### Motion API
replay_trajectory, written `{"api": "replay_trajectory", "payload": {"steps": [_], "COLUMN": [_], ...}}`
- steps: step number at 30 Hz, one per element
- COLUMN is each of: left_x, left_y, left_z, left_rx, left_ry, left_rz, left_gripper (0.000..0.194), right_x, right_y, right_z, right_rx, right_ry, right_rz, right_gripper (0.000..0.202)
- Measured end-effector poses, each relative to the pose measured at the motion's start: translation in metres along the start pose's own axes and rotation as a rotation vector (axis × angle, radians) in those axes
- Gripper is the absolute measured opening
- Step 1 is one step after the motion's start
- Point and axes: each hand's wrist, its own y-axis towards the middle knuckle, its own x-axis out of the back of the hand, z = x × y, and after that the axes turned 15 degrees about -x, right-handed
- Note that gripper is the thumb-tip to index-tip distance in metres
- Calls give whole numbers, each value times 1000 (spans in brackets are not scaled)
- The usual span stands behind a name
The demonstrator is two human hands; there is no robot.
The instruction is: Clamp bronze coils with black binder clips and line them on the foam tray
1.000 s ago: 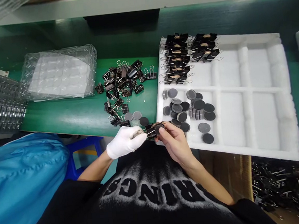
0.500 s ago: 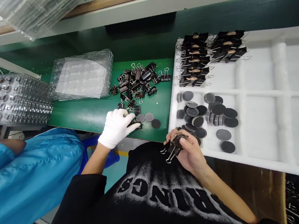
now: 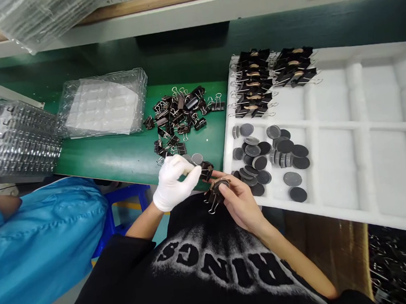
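Note:
My left hand (image 3: 176,181), in a white glove, pinches a black binder clip (image 3: 207,170) between thumb and fingers. The clip is close beside my bare right hand (image 3: 240,198). That hand is closed round a round dark disc (image 3: 221,185) with binder clips (image 3: 212,199) clamped on its edge; their silver handles point down. How many clips sit on it I cannot tell. Past my left hand lies a grey disc (image 3: 197,159) on the green table. A heap of loose black binder clips (image 3: 178,111) is farther back.
A white foam tray (image 3: 366,167) at right holds rows of clipped discs (image 3: 254,84) and loose dark discs (image 3: 260,162). Clear plastic trays (image 3: 103,106) and a tall stack (image 3: 12,136) stand left. A person in blue (image 3: 43,230) is at far left. Clips fill a box (image 3: 402,267) lower right.
My left hand has lifted a binder clip from the table and brought it right, up to my right hand. The view has shifted slightly. My right hand keeps its grip.

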Motion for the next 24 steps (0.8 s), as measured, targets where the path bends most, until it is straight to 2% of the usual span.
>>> {"api": "replay_trajectory", "payload": {"steps": [4, 9, 16, 19, 24], "left_x": [-15, -20, -12, -8, -1], "left_y": [-6, -17, -32, -34, -27], "left_z": [-13, -20, -15, -12, -12], "left_rx": [-10, 23, 287, 340, 450], "left_ry": [27, -11, 31, 11, -29], "left_rz": [-40, 80, 271, 332, 428], "left_gripper": [33, 45, 54, 51, 31], "right_x": [2, 3, 1, -1, -2], "right_y": [2, 3, 3, 3, 2], "right_z": [-2, -2, 0, 2, 7], "right_rx": [20, -13, 9, 46, 113], "right_ry": [-40, -55, -151, -197, -297], "right_rz": [-35, -45, -42, -43, -21], "right_gripper": [20, 25, 23, 21, 21]}}
